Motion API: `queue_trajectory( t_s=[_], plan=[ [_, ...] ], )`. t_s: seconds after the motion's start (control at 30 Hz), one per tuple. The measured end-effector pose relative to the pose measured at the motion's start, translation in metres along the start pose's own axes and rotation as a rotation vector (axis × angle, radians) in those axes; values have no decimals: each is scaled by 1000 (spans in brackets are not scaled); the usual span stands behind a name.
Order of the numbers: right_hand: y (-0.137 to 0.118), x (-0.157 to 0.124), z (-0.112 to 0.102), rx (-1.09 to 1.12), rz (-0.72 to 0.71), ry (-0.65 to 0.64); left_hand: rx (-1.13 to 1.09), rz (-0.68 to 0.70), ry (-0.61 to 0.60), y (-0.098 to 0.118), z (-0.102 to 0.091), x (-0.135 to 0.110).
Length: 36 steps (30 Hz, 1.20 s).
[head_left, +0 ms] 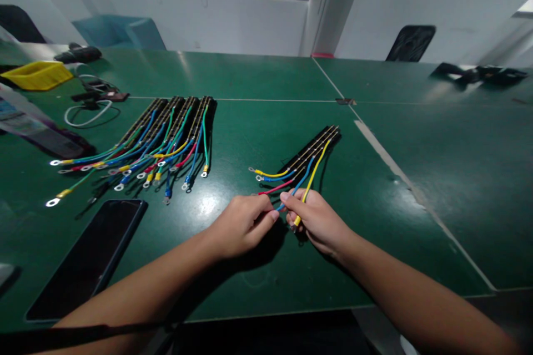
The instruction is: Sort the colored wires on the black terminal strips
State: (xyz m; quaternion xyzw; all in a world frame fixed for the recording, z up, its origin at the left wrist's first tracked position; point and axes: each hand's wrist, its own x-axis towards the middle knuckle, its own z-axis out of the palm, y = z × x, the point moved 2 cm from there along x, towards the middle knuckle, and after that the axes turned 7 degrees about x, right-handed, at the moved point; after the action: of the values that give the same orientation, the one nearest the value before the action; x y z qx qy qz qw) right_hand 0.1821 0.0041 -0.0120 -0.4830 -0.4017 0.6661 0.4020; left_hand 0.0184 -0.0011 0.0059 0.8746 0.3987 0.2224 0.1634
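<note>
A black terminal strip (312, 147) with brass-coloured contacts lies slantwise on the green table in front of me. Yellow, blue and red wires with ring lugs run from it. My left hand (245, 224) pinches the end of a blue wire (305, 173); its lug is hidden by the fingers. Close beside it, my right hand (318, 222) is closed around the same blue wire nearer the strip. A yellow wire (315, 172) passes over the right fingers, its lug end by the fingertips. The red wire (277, 187) runs just behind my left fingers.
Several similar wired strips (183, 122) lie side by side at the left. A dark phone (87, 255) rests near my left forearm. Farther left are a yellow tray (39, 76), a white cable (89, 122) and a plastic package (37, 122). Black items (478, 75) lie far right.
</note>
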Motion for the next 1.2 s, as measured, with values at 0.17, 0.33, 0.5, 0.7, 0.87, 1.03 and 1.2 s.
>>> queue_trajectory(
  t_s=[0.17, 0.33, 0.5, 0.7, 0.87, 1.03, 1.2],
  plan=[
    [0, 0, 0, -12, -1, -3, -49, 17, 42, -1, 0, 0],
    [-1, 0, 0, 4, 1, -20, -53, -18, 16, -2, 1, 0],
    [-2, -1, 1, 18, 9, -17, -31, -30, -31, 0, 1, 0],
    [-2, -1, 1, 30, 1, -36, -48, -5, 5, -2, 1, 1],
    [-2, -1, 1, 31, 5, -51, -75, 14, 23, -2, 1, 0],
    [-2, -1, 1, 0, 8, -55, -59, -9, -4, -1, 1, 2],
    [-1, 0, 0, -5, 17, -44, -35, -16, -71, 1, 0, 3]
  ],
)
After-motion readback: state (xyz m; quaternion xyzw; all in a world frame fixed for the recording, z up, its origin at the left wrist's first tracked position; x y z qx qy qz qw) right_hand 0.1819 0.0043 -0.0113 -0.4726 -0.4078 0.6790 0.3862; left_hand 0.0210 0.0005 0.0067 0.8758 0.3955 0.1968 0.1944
